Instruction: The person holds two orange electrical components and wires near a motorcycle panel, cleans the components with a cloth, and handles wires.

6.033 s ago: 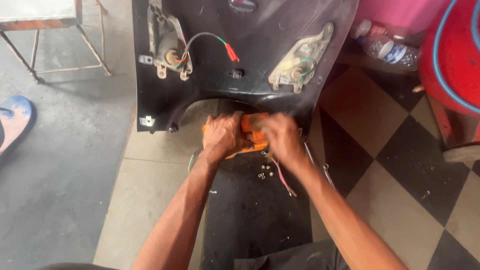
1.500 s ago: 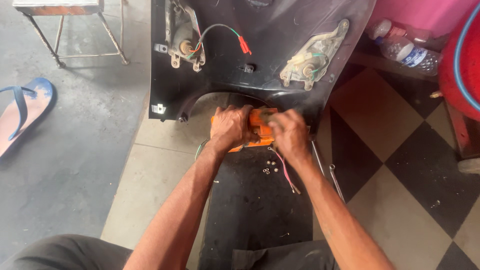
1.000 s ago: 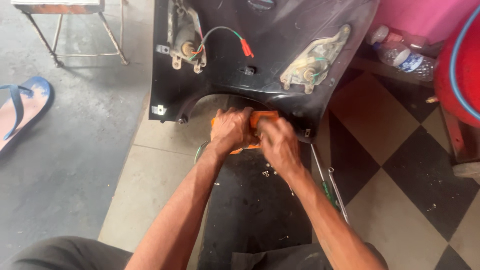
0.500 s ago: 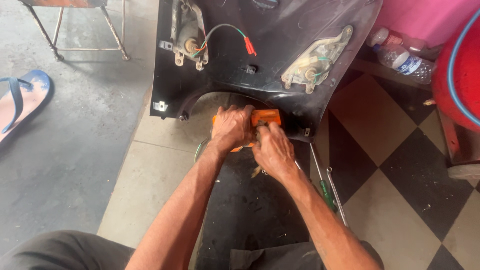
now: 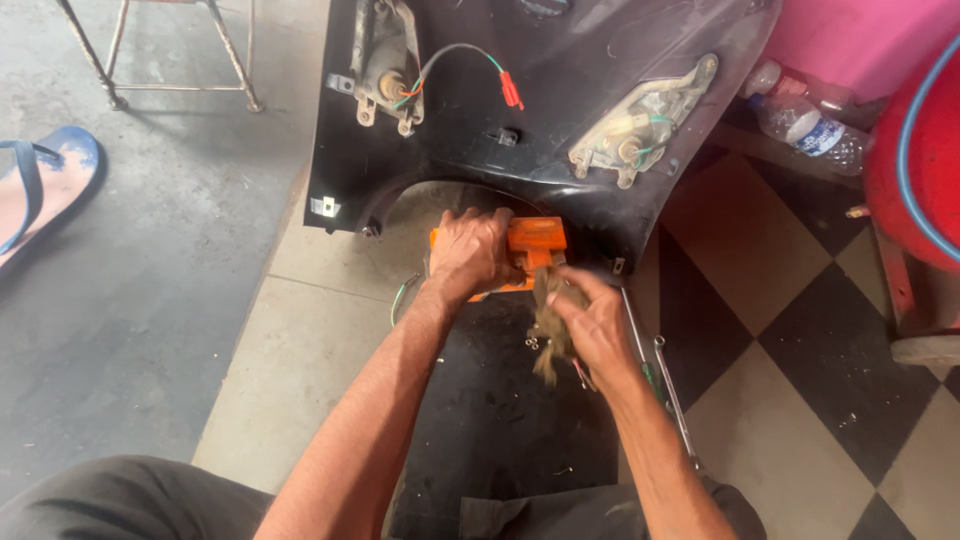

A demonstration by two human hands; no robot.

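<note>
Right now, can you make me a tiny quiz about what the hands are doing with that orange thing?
1. True or false: the left hand rests on the orange part.
2. What does the right hand hold: A) a brown rag, B) a hammer, C) a bottle?
3. Fill in: the black panel lies ___ the orange part in the picture.

Key: 1 true; 2 A; 3 above.
</note>
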